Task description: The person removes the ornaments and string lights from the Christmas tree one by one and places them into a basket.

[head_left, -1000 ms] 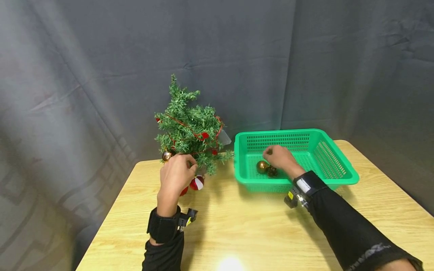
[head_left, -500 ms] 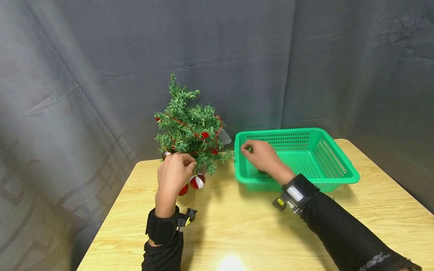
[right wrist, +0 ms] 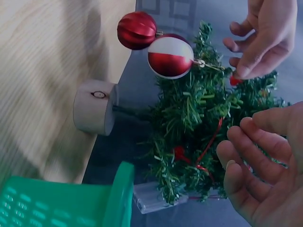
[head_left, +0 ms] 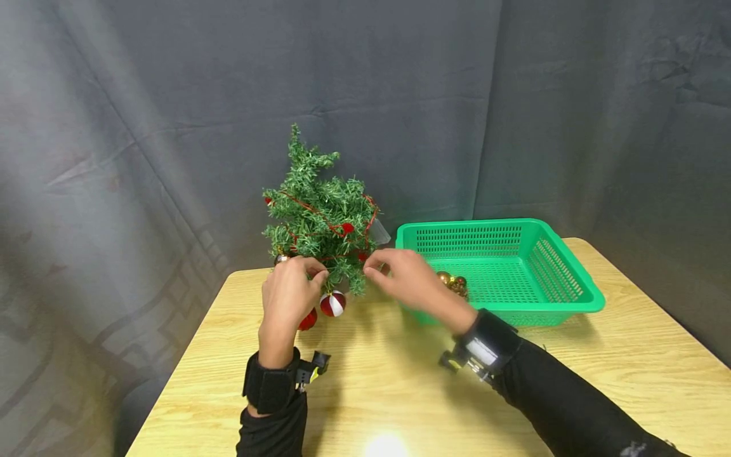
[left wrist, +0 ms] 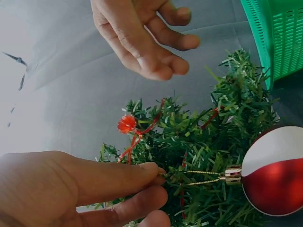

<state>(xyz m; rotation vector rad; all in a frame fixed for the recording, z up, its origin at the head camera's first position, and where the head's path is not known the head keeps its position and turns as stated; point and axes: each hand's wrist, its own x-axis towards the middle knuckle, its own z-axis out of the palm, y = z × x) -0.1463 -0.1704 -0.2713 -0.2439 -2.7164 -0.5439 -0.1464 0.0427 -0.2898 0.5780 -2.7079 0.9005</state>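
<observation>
At the lower front of a small artificial Christmas tree [head_left: 320,206], my left hand [head_left: 287,295] pinches the gold string [left wrist: 201,171] of a red-and-white bauble [left wrist: 274,170] between thumb and index finger. The bauble hangs below those fingers, against the green branches. My right hand [head_left: 407,279] is beside the tree's lower right branches, fingers loosely bent with nothing between them, as the right wrist view shows. A ribbed red bauble [right wrist: 137,30] hangs next to the red-and-white one. Partly behind my left hand is a shiny gold bauble [head_left: 280,259].
A green plastic basket [head_left: 502,307] stands right of the tree, holding a gold ball [head_left: 444,277] and small brown-gold ornaments [head_left: 459,287]. Red garland [head_left: 302,204] winds around the tree, which has a round wooden base [right wrist: 94,111]. A clear plastic piece [head_left: 379,232] sits behind the branches.
My right hand has moved left from over the basket to the tree's right side, uncovering the ornaments in the basket. My left hand has stayed nearly still with the string.
</observation>
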